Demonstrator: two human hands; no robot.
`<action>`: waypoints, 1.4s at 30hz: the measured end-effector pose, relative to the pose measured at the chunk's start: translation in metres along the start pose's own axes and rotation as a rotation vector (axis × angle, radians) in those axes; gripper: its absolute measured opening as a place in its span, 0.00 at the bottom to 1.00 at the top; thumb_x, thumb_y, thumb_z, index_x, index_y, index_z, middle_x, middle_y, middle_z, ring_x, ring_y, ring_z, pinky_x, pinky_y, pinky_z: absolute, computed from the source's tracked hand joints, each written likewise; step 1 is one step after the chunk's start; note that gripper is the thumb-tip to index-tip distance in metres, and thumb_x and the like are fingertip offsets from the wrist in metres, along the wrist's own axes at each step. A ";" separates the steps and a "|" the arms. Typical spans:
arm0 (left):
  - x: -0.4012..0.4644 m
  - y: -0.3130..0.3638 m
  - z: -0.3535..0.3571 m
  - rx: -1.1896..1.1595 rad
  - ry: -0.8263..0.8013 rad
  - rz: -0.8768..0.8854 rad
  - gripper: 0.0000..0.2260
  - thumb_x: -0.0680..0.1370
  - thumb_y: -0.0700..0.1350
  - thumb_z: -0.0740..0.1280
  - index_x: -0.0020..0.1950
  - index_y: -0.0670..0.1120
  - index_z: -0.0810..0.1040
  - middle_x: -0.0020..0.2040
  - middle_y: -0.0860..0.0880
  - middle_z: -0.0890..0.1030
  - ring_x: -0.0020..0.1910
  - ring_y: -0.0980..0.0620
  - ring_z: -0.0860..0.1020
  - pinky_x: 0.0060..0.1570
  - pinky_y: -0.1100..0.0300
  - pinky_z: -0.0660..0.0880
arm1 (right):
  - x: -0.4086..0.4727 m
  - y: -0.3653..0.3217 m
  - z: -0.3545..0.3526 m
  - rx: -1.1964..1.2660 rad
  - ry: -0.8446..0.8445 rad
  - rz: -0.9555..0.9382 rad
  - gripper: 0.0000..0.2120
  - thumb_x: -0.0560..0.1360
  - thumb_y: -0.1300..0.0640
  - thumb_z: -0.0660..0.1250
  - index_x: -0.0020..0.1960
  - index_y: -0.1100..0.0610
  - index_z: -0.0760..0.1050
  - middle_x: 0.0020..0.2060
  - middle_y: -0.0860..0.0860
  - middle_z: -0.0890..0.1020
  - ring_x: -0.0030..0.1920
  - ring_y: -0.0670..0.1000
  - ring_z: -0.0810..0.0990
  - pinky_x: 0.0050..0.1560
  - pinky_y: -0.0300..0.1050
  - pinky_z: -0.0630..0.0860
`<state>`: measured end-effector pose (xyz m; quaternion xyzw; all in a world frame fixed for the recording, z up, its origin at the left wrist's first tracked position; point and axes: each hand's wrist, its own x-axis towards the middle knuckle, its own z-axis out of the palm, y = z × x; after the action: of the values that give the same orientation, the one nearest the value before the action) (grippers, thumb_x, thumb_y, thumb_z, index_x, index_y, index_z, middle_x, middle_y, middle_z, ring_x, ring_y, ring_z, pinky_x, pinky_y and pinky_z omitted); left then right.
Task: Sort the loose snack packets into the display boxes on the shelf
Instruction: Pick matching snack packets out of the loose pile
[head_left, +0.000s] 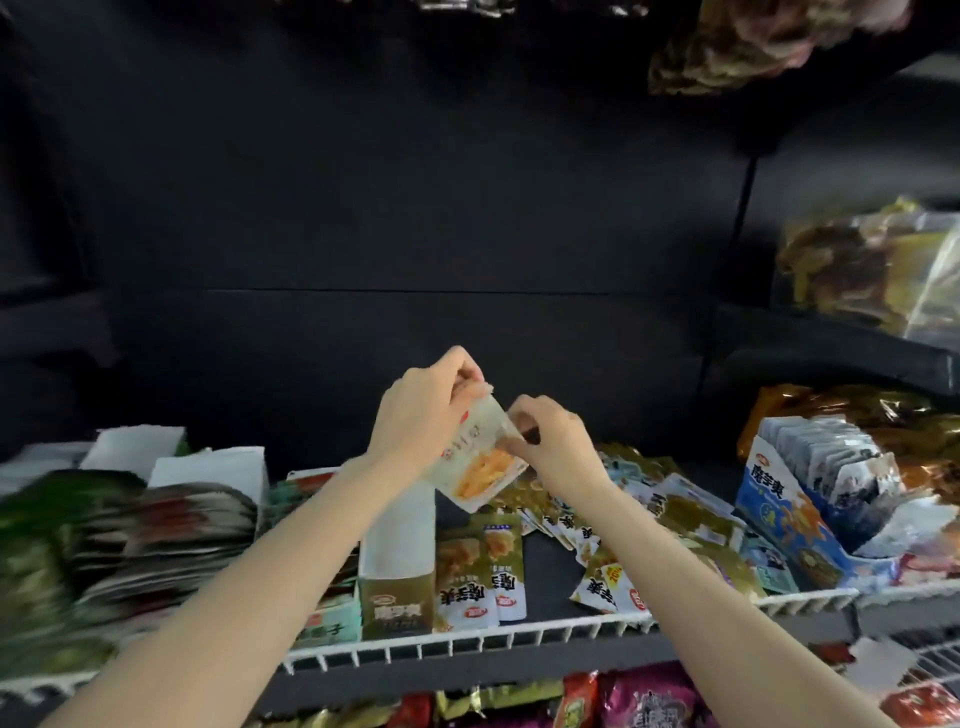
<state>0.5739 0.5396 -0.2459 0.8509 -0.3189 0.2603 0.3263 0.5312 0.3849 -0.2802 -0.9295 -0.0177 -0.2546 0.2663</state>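
White-and-orange snack packet is up over the shelf centre: our left hand pinches its twelve-o'clock end, our right hand its three-o'clock edge. Sorting is mid-step; next we'd judge which box matches, perhaps the olive display box at six o'clock.

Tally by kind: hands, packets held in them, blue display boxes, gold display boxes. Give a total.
Hands: 2, left hand and right hand
White snack packet, held: 1
Blue display box: 1
Gold display box: 1
Total: 5
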 end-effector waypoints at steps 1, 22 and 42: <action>-0.005 -0.006 -0.015 -0.022 0.002 -0.004 0.07 0.77 0.54 0.64 0.49 0.52 0.71 0.41 0.56 0.81 0.38 0.55 0.79 0.36 0.58 0.74 | 0.000 -0.015 0.005 0.040 -0.007 -0.008 0.04 0.75 0.57 0.67 0.47 0.53 0.72 0.46 0.51 0.77 0.47 0.52 0.76 0.46 0.51 0.76; -0.086 -0.134 -0.198 0.550 -0.081 -0.120 0.03 0.80 0.46 0.61 0.50 0.49 0.73 0.46 0.49 0.80 0.46 0.47 0.77 0.42 0.54 0.72 | 0.006 -0.205 0.141 0.391 -0.166 -0.124 0.09 0.75 0.67 0.59 0.52 0.58 0.71 0.45 0.53 0.82 0.45 0.55 0.79 0.42 0.42 0.76; -0.082 -0.083 -0.106 0.183 -0.084 -0.089 0.06 0.77 0.47 0.62 0.50 0.50 0.79 0.45 0.56 0.81 0.47 0.54 0.77 0.48 0.54 0.75 | -0.010 -0.113 0.079 0.238 -0.074 -0.034 0.13 0.78 0.64 0.59 0.55 0.52 0.78 0.50 0.44 0.81 0.50 0.40 0.76 0.49 0.26 0.69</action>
<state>0.5533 0.6953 -0.2624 0.9008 -0.2689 0.2375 0.2447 0.5402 0.5230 -0.2873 -0.8997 -0.0735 -0.2205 0.3694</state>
